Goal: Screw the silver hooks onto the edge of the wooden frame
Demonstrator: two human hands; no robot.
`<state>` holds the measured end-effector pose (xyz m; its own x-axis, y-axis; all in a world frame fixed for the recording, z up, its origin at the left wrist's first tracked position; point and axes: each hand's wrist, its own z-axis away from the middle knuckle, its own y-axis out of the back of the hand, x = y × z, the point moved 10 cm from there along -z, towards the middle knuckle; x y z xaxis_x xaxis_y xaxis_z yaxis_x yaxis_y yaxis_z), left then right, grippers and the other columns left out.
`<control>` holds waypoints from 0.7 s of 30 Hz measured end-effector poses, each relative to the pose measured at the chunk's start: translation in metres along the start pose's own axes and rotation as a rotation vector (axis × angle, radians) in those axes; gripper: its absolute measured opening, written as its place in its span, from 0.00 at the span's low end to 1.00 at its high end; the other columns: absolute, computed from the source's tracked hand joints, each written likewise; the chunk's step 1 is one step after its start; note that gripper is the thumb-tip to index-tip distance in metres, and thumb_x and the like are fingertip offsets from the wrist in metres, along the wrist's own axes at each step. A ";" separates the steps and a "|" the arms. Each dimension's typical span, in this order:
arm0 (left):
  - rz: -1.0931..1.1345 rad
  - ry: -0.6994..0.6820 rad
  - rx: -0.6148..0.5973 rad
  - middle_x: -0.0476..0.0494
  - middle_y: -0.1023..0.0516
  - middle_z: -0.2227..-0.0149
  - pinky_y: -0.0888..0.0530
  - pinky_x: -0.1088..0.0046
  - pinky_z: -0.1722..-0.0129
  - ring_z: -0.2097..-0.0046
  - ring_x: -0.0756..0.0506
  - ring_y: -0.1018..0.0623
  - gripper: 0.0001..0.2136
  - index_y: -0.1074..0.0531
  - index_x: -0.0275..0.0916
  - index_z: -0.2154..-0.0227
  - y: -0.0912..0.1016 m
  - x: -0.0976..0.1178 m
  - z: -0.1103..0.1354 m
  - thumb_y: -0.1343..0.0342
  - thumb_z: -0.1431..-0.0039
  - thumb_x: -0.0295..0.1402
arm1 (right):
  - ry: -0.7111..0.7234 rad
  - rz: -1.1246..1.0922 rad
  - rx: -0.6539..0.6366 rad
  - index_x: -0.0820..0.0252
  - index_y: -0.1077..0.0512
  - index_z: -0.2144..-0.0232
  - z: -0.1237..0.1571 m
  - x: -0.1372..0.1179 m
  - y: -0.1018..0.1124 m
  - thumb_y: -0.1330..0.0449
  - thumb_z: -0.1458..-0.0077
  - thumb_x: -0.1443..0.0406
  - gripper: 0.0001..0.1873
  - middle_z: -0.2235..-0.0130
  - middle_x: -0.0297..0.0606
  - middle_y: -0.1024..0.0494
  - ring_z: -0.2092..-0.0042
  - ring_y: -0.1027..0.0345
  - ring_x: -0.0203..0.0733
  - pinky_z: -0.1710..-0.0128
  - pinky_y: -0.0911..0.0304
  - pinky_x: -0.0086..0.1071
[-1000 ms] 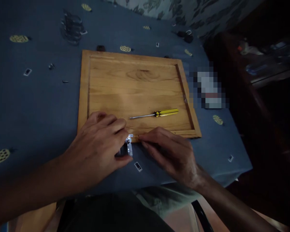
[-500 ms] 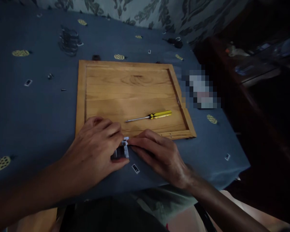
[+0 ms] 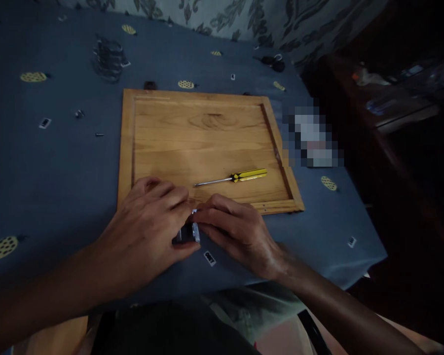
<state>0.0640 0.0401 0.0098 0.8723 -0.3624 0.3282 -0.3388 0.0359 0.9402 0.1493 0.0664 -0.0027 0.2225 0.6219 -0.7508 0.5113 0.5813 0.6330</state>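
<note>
At the near edge of a framed wooden panel [image 3: 207, 135], my left hand [image 3: 148, 222] is closed around a small silver metal fitting [image 3: 196, 232] with a dark part. Its thumb presses the near end of the fitting. My right hand [image 3: 237, 231] meets it from the right, thumb and fingers pinched together at the fitting's far end; anything between those fingertips is hidden. A screwdriver [image 3: 248, 175] with a yellow and black handle lies on the panel just beyond the hands, its shaft pointing left.
On the blue patterned cloth [image 3: 59, 172], a screw [image 3: 99, 134] and a small metal piece [image 3: 79, 114] lie left of the panel. Dark rings [image 3: 109, 58] sit at the back left, a black object [image 3: 272, 62] at the back right. A blurred-out object [image 3: 313, 135] lies right of the panel.
My right hand has moved slightly left and its fingertips now cover the fitting's far end, which showed before. My left hand keeps its hold. The view has shifted a little.
</note>
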 end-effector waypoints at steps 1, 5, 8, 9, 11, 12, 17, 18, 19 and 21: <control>-0.002 -0.001 -0.007 0.46 0.19 0.61 0.30 0.53 0.46 0.53 0.39 0.22 0.07 0.22 0.40 0.64 -0.001 0.000 0.000 0.35 0.39 0.38 | -0.043 -0.007 -0.012 0.49 0.20 0.56 0.000 0.003 -0.001 0.44 0.30 0.65 0.12 0.62 0.38 0.22 0.62 0.24 0.41 0.64 0.29 0.34; -0.007 -0.006 0.002 0.46 0.19 0.62 0.29 0.53 0.47 0.54 0.39 0.22 0.07 0.21 0.40 0.64 0.001 0.001 -0.001 0.34 0.40 0.38 | -0.105 -0.038 -0.025 0.52 0.18 0.59 0.000 0.007 -0.001 0.44 0.30 0.63 0.13 0.64 0.39 0.24 0.64 0.26 0.43 0.66 0.32 0.35; -0.006 -0.019 0.005 0.46 0.20 0.62 0.29 0.53 0.48 0.55 0.38 0.21 0.08 0.21 0.40 0.64 0.001 0.001 -0.001 0.34 0.40 0.38 | -0.066 -0.020 0.003 0.54 0.19 0.59 0.000 0.004 0.000 0.44 0.30 0.65 0.12 0.65 0.38 0.24 0.64 0.26 0.41 0.67 0.32 0.33; -0.006 -0.025 0.010 0.46 0.19 0.62 0.29 0.52 0.48 0.55 0.38 0.21 0.08 0.21 0.39 0.64 0.001 0.002 -0.001 0.34 0.41 0.38 | -0.042 -0.001 0.016 0.54 0.19 0.59 0.001 0.003 0.000 0.44 0.30 0.66 0.12 0.64 0.38 0.23 0.64 0.26 0.40 0.67 0.32 0.32; -0.008 -0.036 0.022 0.46 0.19 0.62 0.28 0.53 0.49 0.55 0.38 0.21 0.09 0.21 0.39 0.64 0.002 0.002 -0.001 0.33 0.41 0.39 | 0.029 0.028 0.051 0.55 0.20 0.58 0.002 -0.002 0.002 0.44 0.30 0.68 0.11 0.64 0.37 0.22 0.65 0.25 0.38 0.67 0.32 0.30; -0.010 -0.037 0.024 0.46 0.19 0.62 0.28 0.53 0.49 0.55 0.38 0.21 0.09 0.21 0.40 0.65 0.002 0.002 -0.001 0.33 0.41 0.39 | 0.058 0.036 0.069 0.57 0.20 0.58 0.003 -0.004 0.003 0.44 0.30 0.69 0.11 0.64 0.37 0.22 0.64 0.25 0.37 0.67 0.31 0.29; -0.019 -0.033 0.036 0.46 0.20 0.63 0.29 0.54 0.50 0.56 0.39 0.22 0.08 0.22 0.40 0.65 0.002 0.003 0.000 0.34 0.41 0.39 | 0.087 0.013 0.099 0.57 0.21 0.56 0.004 -0.006 0.004 0.42 0.31 0.71 0.10 0.63 0.36 0.21 0.64 0.24 0.36 0.66 0.29 0.28; -0.020 -0.033 0.036 0.46 0.20 0.63 0.29 0.54 0.50 0.57 0.39 0.22 0.08 0.22 0.40 0.65 0.002 0.003 0.000 0.34 0.41 0.39 | 0.084 0.007 0.099 0.55 0.21 0.55 0.004 -0.006 0.005 0.42 0.31 0.71 0.11 0.63 0.36 0.21 0.64 0.24 0.36 0.66 0.29 0.28; -0.021 -0.031 0.033 0.46 0.21 0.64 0.29 0.54 0.50 0.57 0.39 0.22 0.08 0.22 0.40 0.66 0.001 0.002 0.000 0.34 0.41 0.39 | 0.081 0.002 0.095 0.53 0.21 0.53 0.004 -0.006 0.005 0.41 0.31 0.71 0.12 0.63 0.35 0.20 0.64 0.25 0.36 0.66 0.29 0.28; -0.019 -0.025 0.026 0.46 0.21 0.64 0.29 0.54 0.50 0.57 0.39 0.22 0.08 0.22 0.40 0.66 0.000 0.002 0.000 0.33 0.41 0.39 | 0.062 -0.002 0.088 0.50 0.22 0.51 0.004 -0.005 0.006 0.40 0.32 0.71 0.13 0.61 0.35 0.19 0.66 0.25 0.35 0.66 0.29 0.28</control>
<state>0.0653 0.0398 0.0107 0.8695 -0.3864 0.3076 -0.3318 0.0044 0.9433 0.1548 0.0648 0.0042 0.1710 0.6538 -0.7371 0.5831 0.5359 0.6106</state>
